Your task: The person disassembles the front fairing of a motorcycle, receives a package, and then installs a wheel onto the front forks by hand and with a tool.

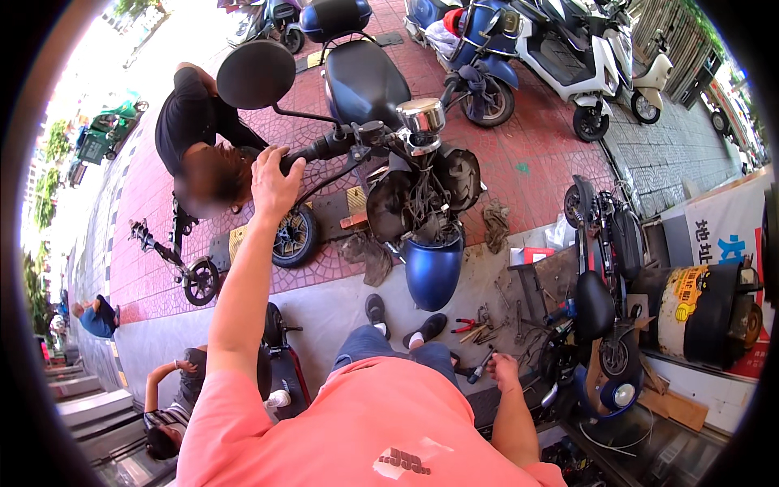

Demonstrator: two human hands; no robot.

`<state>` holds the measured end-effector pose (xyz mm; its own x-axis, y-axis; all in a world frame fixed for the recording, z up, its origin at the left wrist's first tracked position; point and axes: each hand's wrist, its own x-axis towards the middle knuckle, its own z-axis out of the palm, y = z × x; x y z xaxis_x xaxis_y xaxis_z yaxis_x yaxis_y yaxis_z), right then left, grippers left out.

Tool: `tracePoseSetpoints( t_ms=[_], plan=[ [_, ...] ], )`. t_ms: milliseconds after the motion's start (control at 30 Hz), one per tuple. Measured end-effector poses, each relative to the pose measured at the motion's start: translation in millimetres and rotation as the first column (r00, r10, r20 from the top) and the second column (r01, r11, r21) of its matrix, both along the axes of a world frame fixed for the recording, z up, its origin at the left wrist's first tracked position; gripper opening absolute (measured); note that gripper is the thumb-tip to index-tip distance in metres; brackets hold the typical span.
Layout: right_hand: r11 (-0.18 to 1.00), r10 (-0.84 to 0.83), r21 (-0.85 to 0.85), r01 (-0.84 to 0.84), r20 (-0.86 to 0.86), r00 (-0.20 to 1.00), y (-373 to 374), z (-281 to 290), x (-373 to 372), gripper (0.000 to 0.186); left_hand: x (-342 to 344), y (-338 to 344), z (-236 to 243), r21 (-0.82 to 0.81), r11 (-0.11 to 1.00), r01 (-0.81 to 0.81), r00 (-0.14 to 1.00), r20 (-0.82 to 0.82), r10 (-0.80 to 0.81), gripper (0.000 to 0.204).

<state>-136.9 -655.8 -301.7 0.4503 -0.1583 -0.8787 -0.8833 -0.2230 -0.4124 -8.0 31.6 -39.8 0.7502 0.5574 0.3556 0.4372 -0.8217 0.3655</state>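
Note:
My left hand (276,183) rests with curled fingers on the black grip of the handlebar (320,150) of a scooter with a blue front fender (434,276). Its front housing is pulled apart, exposing bundled wires (422,195) below a chrome-topped fitting. A round black mirror (256,73) rises above the grip. My right hand (503,367) hangs low at the right with loosely curled fingers; what is in them, if anything, is unclear. Near it lie a wrench-like tool (479,369) and scattered hand tools (466,326) on the grey ground.
A person in black (182,130) bends left of the scooter, near a small wheeled frame (199,280). Another person (166,418) is at lower left. A bike (595,304) and black drum (677,312) crowd the right. Parked scooters (552,65) stand behind; rags (495,227) lie on the paving.

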Motion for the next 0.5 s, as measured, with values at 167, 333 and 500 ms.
tracePoseSetpoints(
  t_ms=[167,333,500],
  plan=[
    [1.000,0.007,0.013,-0.007,-0.007,1.000,40.6,-12.5,-7.0,0.018,14.3,-3.2,15.5,0.103,0.989,0.109,0.993,-0.045,-0.105,0.053],
    [1.000,0.006,0.024,-0.006,-0.005,1.000,74.7,-10.5,-11.5,0.017,29.5,-10.2,30.6,0.039,0.985,0.170,0.977,-0.137,-0.164,0.050],
    [1.000,-0.018,0.006,0.018,-0.002,1.000,89.4,-8.9,-19.9,0.018,28.4,-3.4,33.2,0.031,0.983,0.180,0.964,-0.202,-0.170,0.050]
  ],
)
